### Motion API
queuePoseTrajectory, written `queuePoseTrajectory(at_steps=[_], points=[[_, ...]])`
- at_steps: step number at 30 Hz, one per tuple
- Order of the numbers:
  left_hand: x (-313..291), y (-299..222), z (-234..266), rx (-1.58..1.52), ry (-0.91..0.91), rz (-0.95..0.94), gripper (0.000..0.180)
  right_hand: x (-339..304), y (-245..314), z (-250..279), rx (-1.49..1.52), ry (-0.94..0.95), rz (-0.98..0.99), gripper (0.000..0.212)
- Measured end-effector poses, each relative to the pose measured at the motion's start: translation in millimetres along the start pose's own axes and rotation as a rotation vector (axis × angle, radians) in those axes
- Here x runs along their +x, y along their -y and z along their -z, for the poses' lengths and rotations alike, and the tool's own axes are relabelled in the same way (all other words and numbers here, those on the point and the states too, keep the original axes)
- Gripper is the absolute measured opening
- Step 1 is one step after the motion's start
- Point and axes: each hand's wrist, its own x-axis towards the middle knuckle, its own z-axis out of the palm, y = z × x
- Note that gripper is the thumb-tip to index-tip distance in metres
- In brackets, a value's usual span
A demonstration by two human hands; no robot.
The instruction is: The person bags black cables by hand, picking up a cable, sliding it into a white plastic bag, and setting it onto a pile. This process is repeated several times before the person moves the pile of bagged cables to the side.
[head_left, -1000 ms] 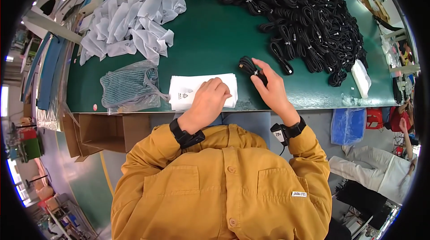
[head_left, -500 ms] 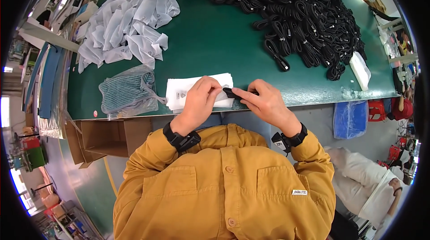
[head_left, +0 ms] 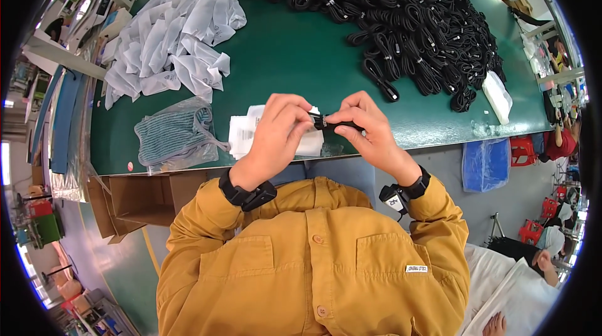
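Observation:
A folded black cable bundle (head_left: 322, 122) is held between my two hands, just over the near edge of the green table. My left hand (head_left: 271, 132) pinches its left end, thumb and fingers closed together. From the other side, my right hand (head_left: 374, 133) grips the bundle between thumb and fingers. Below them lies a stack of flat white bags (head_left: 240, 136), partly hidden by my left hand. A large heap of black coiled cables (head_left: 414, 29) covers the far right of the table. Filled white bags (head_left: 169, 35) are piled at the far left.
Left of the stack lies a blue-grey striped cloth in clear plastic (head_left: 172, 132). A white packet (head_left: 496, 98) rests by the table's right edge. An open cardboard box (head_left: 144, 198) stands below at left, a blue plastic-covered bin (head_left: 486, 165) at right. A person in white (head_left: 508, 286) is at lower right.
Both hands have come up slightly with the cable bundle, and more of it shows between them. My left fingers have shifted onto its end. The person in white has moved at lower right.

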Motion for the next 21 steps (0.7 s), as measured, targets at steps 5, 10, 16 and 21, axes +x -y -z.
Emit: queuePoseTrajectory(at_steps=[5,10,16,21], points=[[12.4,-1.8,8.5,0.062,-0.075,-0.06,0.013,12.2,-1.4,8.1,-0.06,0.004,0.044,0.018],[18.0,2.1,2.7,-0.136,-0.149,0.244,0.01,10.6,3.6,8.0,-0.11,-0.053,0.014,0.028],[15.8,-0.5,-7.9,-0.043,-0.02,-0.023,0.004,5.4,-12.6,-10.1,-0.204,-0.166,0.22,0.034],[24.5,1.6,11.8,-0.309,-0.024,0.248,0.004,17.1,-1.3,-20.5,0.07,-0.229,0.063,0.039]])
